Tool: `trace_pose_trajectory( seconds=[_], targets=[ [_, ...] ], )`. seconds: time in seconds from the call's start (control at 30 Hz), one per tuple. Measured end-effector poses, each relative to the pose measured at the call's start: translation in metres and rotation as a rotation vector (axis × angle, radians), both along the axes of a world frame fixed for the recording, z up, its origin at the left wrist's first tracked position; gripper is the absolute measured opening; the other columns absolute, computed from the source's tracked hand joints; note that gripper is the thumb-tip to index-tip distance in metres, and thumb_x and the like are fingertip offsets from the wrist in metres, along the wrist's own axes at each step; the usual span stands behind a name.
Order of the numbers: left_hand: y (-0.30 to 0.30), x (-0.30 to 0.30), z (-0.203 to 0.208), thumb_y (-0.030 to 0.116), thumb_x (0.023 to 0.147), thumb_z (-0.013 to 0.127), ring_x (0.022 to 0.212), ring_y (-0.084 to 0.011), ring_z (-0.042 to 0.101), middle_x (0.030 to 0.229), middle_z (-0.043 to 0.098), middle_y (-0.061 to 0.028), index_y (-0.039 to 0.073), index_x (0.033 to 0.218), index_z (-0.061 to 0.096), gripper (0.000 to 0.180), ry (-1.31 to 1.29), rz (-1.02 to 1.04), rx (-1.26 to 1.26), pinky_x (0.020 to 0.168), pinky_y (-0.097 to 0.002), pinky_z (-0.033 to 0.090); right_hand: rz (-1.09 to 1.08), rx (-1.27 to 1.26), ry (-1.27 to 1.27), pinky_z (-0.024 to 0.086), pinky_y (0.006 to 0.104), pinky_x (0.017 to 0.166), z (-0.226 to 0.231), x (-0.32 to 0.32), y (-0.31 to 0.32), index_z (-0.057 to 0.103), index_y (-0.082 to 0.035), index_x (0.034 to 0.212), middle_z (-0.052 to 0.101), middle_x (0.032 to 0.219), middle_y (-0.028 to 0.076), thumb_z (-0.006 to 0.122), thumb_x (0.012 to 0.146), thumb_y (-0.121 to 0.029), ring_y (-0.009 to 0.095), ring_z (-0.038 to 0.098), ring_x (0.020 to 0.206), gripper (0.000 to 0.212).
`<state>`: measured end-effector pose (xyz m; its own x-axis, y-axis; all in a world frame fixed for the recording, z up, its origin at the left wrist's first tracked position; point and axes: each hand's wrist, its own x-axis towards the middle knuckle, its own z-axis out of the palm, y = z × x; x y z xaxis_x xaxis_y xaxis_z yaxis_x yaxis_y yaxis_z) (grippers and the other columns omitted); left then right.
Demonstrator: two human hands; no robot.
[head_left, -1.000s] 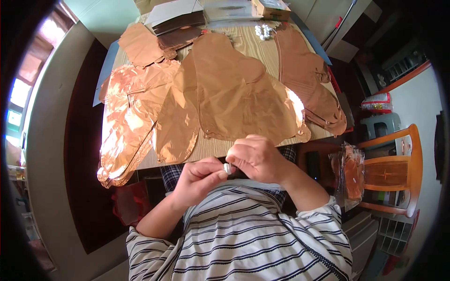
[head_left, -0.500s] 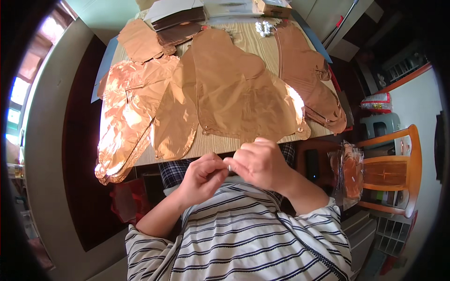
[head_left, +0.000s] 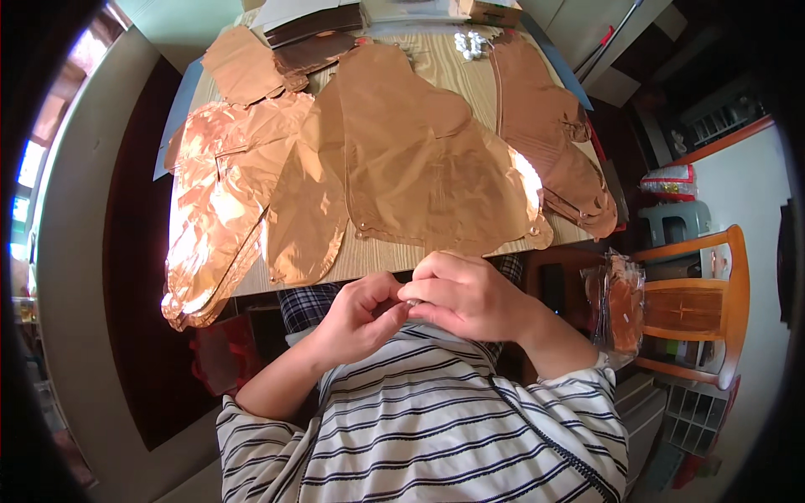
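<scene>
My left hand (head_left: 362, 317) and my right hand (head_left: 470, 295) meet in front of my striped top, just off the table's near edge. The fingertips of both are pinched together around a tiny pale, shiny piece (head_left: 412, 303), mostly hidden between them, so its kind does not show. Beyond the hands, a large flat rose-gold foil balloon (head_left: 419, 151) lies deflated on the wooden table (head_left: 394, 256). To its left spreads a shinier, crumpled foil balloon (head_left: 226, 193). Stacked flat foil balloons (head_left: 537, 109) lie on the right.
Small white pieces (head_left: 469, 46) sit near the table's far side, by a cardboard box (head_left: 493, 12). A dark stack with white sheets (head_left: 310, 25) stands far left. On the right, a wooden chair (head_left: 688, 306) has a clear bag of rose-gold foil (head_left: 622, 306) beside it.
My right hand has turned and its fingers have come down over the small piece, closer against my left fingertips. The view has shifted slightly; the balloons lie as before.
</scene>
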<state>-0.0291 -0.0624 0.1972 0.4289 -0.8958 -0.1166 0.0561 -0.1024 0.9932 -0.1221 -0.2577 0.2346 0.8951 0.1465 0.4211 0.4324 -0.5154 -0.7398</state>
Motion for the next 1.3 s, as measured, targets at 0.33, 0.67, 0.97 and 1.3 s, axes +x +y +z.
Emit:
trace_pose_trajectory(
  seconds=[0.33, 0.67, 0.97, 1.3],
  targets=[
    [-0.014, 0.018, 0.018, 0.019, 0.099, 0.059, 0.079, -0.0017, 0.052, 0.086, 0.060, 0.0050, 0.002, 0.097, 0.063, 0.017, 0.527, -0.133, 0.007, 0.070, -0.0187, 0.042, 0.181, 0.336, 0.294, 0.051, 0.0292, 0.069, -0.008, 0.018, -0.029, 0.070, -0.004, 0.094, 0.068, 0.083, 0.007, 0.072, 0.082, -0.002, 0.017, 0.067, 0.077, 0.012],
    [-0.044, 0.046, 0.045, 0.013, 0.099, 0.054, 0.086, -0.0043, 0.054, 0.094, 0.063, 0.0008, -0.001, 0.103, 0.062, 0.017, 0.470, -0.202, 0.121, 0.078, -0.0209, 0.045, 0.219, 0.173, 0.173, 0.050, 0.0290, 0.069, 0.027, 0.039, -0.057, 0.068, -0.003, 0.098, 0.063, 0.092, 0.008, 0.073, 0.082, -0.001, 0.019, 0.064, 0.081, 0.017],
    [-0.068, 0.074, 0.058, 0.002, 0.089, 0.067, 0.096, -0.0118, 0.062, 0.103, 0.070, -0.0095, -0.005, 0.100, 0.070, 0.014, 0.702, -0.287, 0.054, 0.085, -0.0249, 0.048, 0.304, 0.213, 0.265, 0.048, 0.0350, 0.068, 0.049, 0.050, -0.076, 0.064, -0.001, 0.083, 0.059, 0.080, 0.011, 0.069, 0.077, -0.004, 0.025, 0.061, 0.074, 0.009],
    [-0.081, 0.109, 0.049, 0.009, 0.089, 0.067, 0.079, -0.0143, 0.064, 0.093, 0.069, -0.0069, 0.001, 0.097, 0.069, 0.012, 0.855, 0.030, -0.029, 0.069, -0.0256, 0.048, -0.078, 0.346, 0.542, 0.052, 0.0238, 0.060, 0.034, 0.108, -0.138, 0.064, -0.003, 0.088, 0.065, 0.079, 0.004, 0.071, 0.084, -0.008, 0.011, 0.064, 0.069, 0.010]
  ],
)
